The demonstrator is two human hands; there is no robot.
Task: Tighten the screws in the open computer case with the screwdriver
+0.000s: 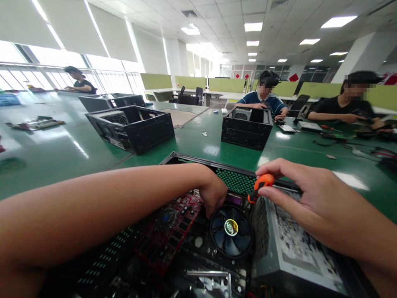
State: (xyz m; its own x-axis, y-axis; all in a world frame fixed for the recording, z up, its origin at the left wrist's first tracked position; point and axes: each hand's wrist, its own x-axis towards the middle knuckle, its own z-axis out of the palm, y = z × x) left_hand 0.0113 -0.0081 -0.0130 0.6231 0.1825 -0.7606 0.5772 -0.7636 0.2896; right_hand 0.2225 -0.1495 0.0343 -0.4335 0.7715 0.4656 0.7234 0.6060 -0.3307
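An open computer case [245, 169] lies in front of me. My right hand [304, 194] pinches the orange and black handle of a screwdriver [264, 182] over the case's back edge; its shaft is not visible. My left hand [214, 192] reaches down inside, its fingers curled beside the round black CPU fan [232, 231]. What those fingertips touch is hidden. A red graphics card [175, 225] sits left of the fan, under my left forearm. The grey metal power supply [288, 244] with a worn label is to the right, below my right hand.
Two black computer cases [133, 128] [246, 126] stand farther back on the green table [198, 142]. A circuit board [35, 123] lies at the far left. Cables [350, 145] and loose parts lie at right. Several people sit around the table.
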